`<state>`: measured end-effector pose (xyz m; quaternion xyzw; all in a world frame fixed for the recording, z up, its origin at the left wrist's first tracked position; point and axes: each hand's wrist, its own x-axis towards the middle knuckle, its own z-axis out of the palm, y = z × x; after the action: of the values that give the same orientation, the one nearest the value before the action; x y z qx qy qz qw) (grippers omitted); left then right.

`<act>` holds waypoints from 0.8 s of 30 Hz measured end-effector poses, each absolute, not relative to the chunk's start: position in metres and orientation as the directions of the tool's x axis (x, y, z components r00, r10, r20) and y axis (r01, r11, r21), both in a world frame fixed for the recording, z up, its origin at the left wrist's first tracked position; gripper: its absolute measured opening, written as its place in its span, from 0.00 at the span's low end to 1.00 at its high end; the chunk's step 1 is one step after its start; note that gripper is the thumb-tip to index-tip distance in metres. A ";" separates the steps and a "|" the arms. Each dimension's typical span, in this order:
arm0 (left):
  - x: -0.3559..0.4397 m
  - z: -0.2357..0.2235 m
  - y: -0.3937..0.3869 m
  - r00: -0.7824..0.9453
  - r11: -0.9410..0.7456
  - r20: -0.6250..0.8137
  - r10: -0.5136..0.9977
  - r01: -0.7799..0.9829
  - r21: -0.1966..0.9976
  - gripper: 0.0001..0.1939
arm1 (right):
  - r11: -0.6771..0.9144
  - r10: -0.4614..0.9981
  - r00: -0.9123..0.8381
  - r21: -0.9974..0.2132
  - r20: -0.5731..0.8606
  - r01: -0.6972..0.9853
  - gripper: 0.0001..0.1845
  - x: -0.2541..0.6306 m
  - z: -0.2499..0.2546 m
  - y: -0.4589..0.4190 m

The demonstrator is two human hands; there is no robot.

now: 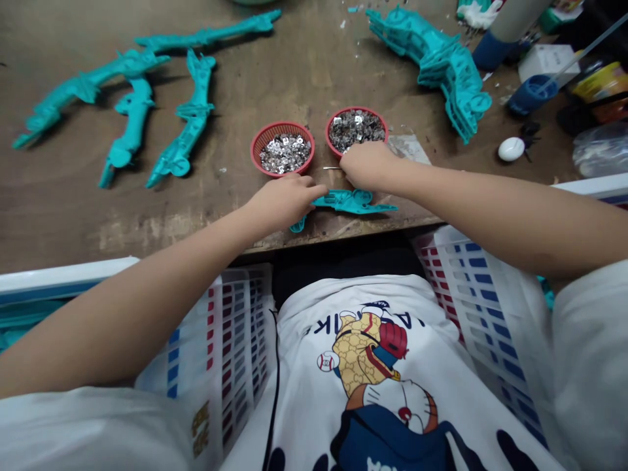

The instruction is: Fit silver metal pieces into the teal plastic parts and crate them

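A long teal plastic part (pixel 350 201) lies at the table's front edge, and my left hand (pixel 287 199) grips its left portion, thumb along the top, covering some of it. Just beyond, my right hand (pixel 367 165) is closed by the near rim of the right red basket (pixel 338 152). A thin metal rod (pixel 332 168) pokes out leftward from that hand; whatever else the fingers enclose is hidden. Small shiny metal clips (pixel 357 125) fill this basket. More clips (pixel 285 154) fill the left red basket (pixel 254 145), just beyond my left hand.
Several loose teal parts (pixel 189 121) lie at the left of the wooden table (pixel 294 72). A bundle of teal parts (pixel 436 62) lies at the right, near a blue cup (pixel 532 95) and a white egg-shaped object (pixel 511 149). Plastic crates (pixel 240 347) flank my lap.
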<state>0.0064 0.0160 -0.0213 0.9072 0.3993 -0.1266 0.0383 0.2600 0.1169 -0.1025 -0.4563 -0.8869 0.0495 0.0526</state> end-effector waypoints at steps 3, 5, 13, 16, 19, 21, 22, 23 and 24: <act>0.007 -0.023 0.013 0.663 -0.705 -0.285 0.692 0.706 -0.068 0.21 | 0.570 0.821 -0.566 -0.122 0.068 0.812 0.14 0.250 -0.103 0.110; 0.007 -0.023 0.013 0.661 -0.703 -0.289 0.693 0.709 -0.063 0.20 | 0.553 0.833 -0.552 -0.103 0.042 0.827 0.12 0.246 -0.100 0.106; 0.004 -0.028 0.021 0.588 -0.619 -0.265 0.764 0.784 -0.048 0.19 | 0.661 0.736 -0.675 -0.163 -0.047 0.733 0.13 0.254 -0.067 0.105; 0.004 -0.029 0.023 0.576 -0.602 -0.260 0.775 0.798 -0.026 0.18 | 0.706 0.672 -0.737 -0.236 -0.078 0.668 0.12 0.256 -0.054 0.099; 0.004 -0.027 0.022 0.569 -0.592 -0.251 0.783 0.806 -0.021 0.17 | 0.691 0.656 -0.737 -0.265 -0.162 0.673 0.08 0.253 -0.050 0.092; 0.004 -0.026 0.021 0.599 -0.622 -0.247 0.761 0.783 -0.015 0.16 | 0.692 0.654 -0.735 -0.248 -0.182 0.678 0.09 0.249 -0.052 0.089; 0.004 -0.026 0.021 0.617 -0.639 -0.249 0.747 0.769 -0.010 0.16 | 0.706 0.644 -0.743 -0.230 -0.182 0.669 0.09 0.247 -0.053 0.088; 0.004 -0.026 0.020 0.630 -0.652 -0.251 0.735 0.758 -0.007 0.16 | 0.723 0.634 -0.752 -0.206 -0.181 0.659 0.10 0.246 -0.053 0.087; 0.003 -0.027 0.020 0.636 -0.658 -0.251 0.730 0.753 -0.006 0.17 | 0.737 0.626 -0.758 -0.177 -0.184 0.652 0.11 0.244 -0.052 0.086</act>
<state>0.0035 0.0197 -0.0267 0.9031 0.4103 -0.1162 0.0495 0.2437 0.0863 -0.0516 -0.3434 -0.9303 0.1157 -0.0562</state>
